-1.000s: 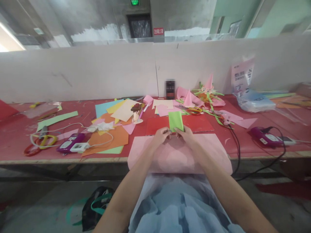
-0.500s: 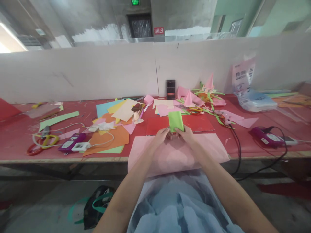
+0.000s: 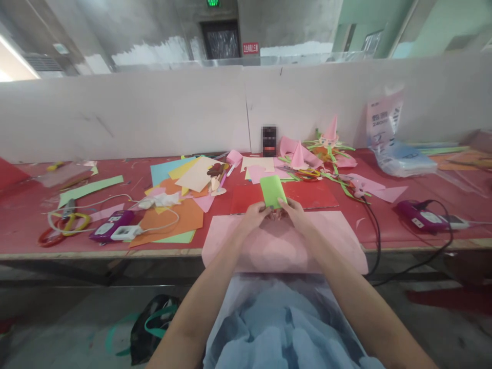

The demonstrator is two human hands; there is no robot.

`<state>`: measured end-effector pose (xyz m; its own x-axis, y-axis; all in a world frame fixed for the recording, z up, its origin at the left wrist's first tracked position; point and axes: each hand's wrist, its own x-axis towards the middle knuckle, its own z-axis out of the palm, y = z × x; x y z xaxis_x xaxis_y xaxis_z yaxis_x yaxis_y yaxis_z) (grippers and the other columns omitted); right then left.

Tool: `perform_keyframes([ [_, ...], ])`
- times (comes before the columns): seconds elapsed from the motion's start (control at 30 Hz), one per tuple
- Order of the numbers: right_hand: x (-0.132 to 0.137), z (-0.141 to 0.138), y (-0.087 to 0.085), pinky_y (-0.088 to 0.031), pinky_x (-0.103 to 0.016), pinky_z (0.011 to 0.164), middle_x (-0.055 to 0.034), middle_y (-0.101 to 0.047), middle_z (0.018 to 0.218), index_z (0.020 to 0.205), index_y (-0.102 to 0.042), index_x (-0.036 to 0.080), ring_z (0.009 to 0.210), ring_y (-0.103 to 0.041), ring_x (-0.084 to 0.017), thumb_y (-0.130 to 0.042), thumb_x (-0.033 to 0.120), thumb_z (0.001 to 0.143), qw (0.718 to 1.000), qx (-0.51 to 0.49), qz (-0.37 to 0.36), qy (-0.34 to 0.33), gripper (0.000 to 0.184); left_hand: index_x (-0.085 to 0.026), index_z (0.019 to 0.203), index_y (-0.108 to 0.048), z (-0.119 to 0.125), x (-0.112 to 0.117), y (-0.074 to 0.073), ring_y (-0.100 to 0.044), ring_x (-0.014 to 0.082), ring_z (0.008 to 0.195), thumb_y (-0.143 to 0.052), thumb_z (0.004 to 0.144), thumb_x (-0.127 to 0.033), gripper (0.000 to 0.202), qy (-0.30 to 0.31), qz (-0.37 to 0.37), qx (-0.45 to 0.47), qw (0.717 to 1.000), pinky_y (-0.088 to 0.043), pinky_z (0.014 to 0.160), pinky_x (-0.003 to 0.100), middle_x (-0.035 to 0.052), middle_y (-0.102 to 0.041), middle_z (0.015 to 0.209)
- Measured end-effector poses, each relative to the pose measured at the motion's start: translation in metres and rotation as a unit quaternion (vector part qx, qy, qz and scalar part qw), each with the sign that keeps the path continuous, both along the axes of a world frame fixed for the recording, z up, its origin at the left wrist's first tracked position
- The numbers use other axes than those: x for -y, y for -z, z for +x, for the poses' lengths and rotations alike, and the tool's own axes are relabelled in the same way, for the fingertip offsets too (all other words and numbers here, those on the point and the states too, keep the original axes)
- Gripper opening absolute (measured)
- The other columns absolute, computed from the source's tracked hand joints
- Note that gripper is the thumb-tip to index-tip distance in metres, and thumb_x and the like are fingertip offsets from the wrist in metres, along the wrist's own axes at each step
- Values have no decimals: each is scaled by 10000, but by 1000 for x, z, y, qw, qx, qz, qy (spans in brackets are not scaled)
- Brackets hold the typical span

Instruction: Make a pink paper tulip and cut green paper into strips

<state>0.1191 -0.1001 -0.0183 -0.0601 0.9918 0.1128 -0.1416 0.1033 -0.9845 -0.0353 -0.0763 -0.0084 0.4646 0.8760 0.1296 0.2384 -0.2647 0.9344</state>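
Glare whitens the upper left, the floor (image 3: 73, 323) lies dim, edges stretch.

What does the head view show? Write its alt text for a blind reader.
A person's left hand and right hand hold a bright green paper at a red table. A pink sheet overhangs its near edge; scissors and colored papers lie to the left.

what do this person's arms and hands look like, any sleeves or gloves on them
Both the left hand and right hand are bare, without gloves. The forearms are uncovered, with no sleeves, watch or cables visible on them. Light blue, gathered clothing shows between them. Fingertip details are too small to tell.
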Motion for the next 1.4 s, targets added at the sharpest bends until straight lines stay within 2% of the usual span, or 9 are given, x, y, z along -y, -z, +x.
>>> perform_keyframes([
  [0.27, -8, 2, 10, -460, -246, 480, 6, -609, 541, 755, -504, 174, 446, -554, -124, -631, 519, 622, 1000, 2, -12, 1, 391, -147, 642, -542, 1, -3, 4, -560, 120, 536, -514, 756, -348, 233, -9, -20, 2, 1000, -413, 560, 226, 11, -612, 561],
  [0.5, -1, 2, 3, -461, -255, 505, -10, -607, 538, 719, -510, 174, 468, -570, -133, -550, 552, 691, 1000, -24, -15, -1, 382, -149, 631, -549, -1, -5, 6, -569, 126, 549, -517, 748, -342, 228, -15, -7, 7, 1000, -416, 562, 230, 18, -622, 578],
  [0.77, -8, 3, 10, -464, -264, 480, 10, -592, 502, 687, -463, 198, 425, -547, -133, -561, 589, 654, 1000, -11, -19, 14, 405, -143, 612, -554, 0, -4, 4, -566, 127, 551, -510, 745, -335, 238, -24, -3, -11, 1000, -411, 559, 227, 25, -622, 576],
  [0.9, -6, 3, 8, -465, -264, 464, 10, -584, 491, 709, -460, 196, 417, -541, -134, -551, 587, 664, 1000, -8, -22, 12, 404, -145, 625, -564, -1, -4, 4, -568, 131, 552, -509, 744, -361, 253, -21, -9, -12, 1000, -415, 548, 229, 30, -628, 588],
  [1.0, -3, 3, 3, -432, -240, 436, 23, -549, 463, 683, -480, 184, 397, -505, -113, -564, 566, 669, 1000, 9, -13, 19, 391, -141, 642, -574, -3, -5, 4, -559, 132, 536, -515, 737, -377, 261, -11, -15, -11, 1000, -415, 544, 234, 30, -622, 576],
  [1.17, 0, 3, 2, -340, -212, 412, 40, -456, 379, 528, -462, 169, 348, -402, -67, -578, 508, 692, 994, 102, 16, 20, 394, -139, 644, -591, -2, -4, 4, -544, 122, 539, -520, 732, -389, 275, 14, -16, -37, 999, -406, 545, 225, 31, -622, 583],
  [1.4, -2, 4, 6, -325, -203, 394, 42, -482, 391, 583, -471, 171, 345, -418, -71, -594, 477, 691, 996, 85, 20, 17, 347, -140, 648, -586, -3, -4, 6, -527, 115, 522, -504, 740, -375, 265, 11, -12, -46, 999, -389, 526, 217, 28, -616, 580],
])
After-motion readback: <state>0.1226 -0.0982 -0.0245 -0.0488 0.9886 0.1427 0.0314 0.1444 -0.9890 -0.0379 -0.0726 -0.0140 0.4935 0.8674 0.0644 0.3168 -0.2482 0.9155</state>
